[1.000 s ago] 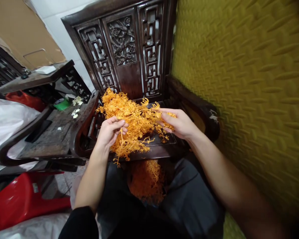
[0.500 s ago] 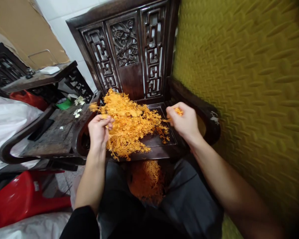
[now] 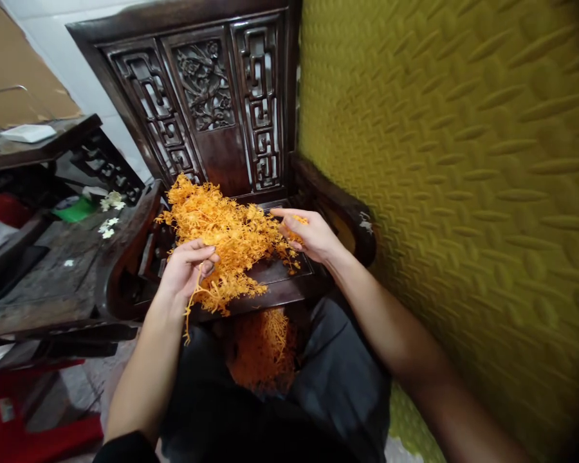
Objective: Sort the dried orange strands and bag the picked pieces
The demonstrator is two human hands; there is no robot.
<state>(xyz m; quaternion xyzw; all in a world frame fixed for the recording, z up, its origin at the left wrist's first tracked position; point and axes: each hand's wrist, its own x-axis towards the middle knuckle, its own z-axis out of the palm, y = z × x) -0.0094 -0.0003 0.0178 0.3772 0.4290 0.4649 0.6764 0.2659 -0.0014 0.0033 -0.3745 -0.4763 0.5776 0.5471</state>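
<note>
A heap of orange branched plastic sprigs [image 3: 222, 231] lies on the seat of a dark carved wooden chair [image 3: 207, 96]. My left hand [image 3: 186, 270] is closed in a pinch on one orange sprig [image 3: 192, 308] whose stem hangs down past my wrist. My right hand [image 3: 309, 235] rests at the heap's right edge, fingers curled round a few small orange pieces. A second batch of orange sprigs [image 3: 260, 347] sits lower down between my knees.
A yellow embossed wall [image 3: 453, 180] runs close along the right. Left of the chair stands a dark wooden side table [image 3: 43, 270] with small white flowers [image 3: 109, 225] and a green object [image 3: 74, 209]. A red plastic stool [image 3: 9, 418] is at bottom left.
Both hands pulled apart sideways half a second ago and have come back to the heap. The left hand now holds a sprig hanging down. The view has shifted right.
</note>
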